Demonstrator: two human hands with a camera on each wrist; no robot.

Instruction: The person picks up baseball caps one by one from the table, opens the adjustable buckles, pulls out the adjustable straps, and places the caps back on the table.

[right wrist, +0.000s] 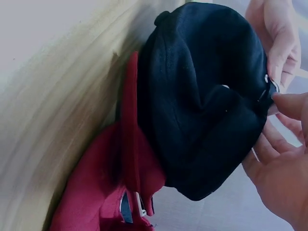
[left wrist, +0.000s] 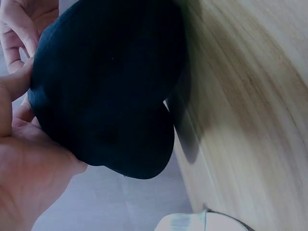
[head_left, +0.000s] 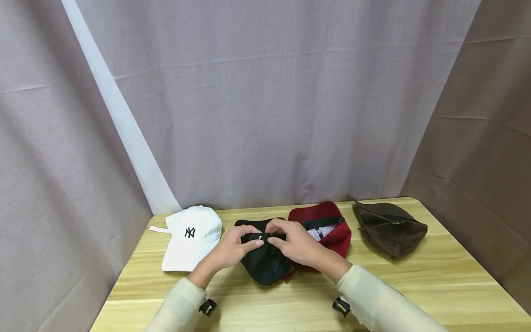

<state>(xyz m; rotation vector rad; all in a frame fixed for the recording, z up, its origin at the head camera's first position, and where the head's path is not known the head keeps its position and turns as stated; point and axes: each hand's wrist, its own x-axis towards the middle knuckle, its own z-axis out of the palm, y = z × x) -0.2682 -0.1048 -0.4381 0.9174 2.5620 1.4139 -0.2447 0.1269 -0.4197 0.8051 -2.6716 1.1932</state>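
Note:
A black cap (head_left: pixel 267 267) is held between both hands at the middle of the table, its back strap uppermost. The left hand (head_left: pixel 232 247) pinches the strap from the left with thumb and fingers. From the right, the right hand (head_left: pixel 300 243) pinches it close to a small metal buckle (right wrist: pixel 275 85). The fingertips of the two hands almost meet there. In the left wrist view the dark crown (left wrist: pixel 110 86) hides part of the fingers. A red cap (head_left: pixel 342 237) lies just right of the black one, its loose red strap (right wrist: pixel 129 120) beside the black crown in the right wrist view.
On the left of the wooden table (head_left: pixel 257 309) sits a white cap (head_left: pixel 192 235) with a black emblem and a loose strap. A dark brown cap (head_left: pixel 392 233) lies on the right. Behind the table hangs a grey curtain (head_left: pixel 265 115).

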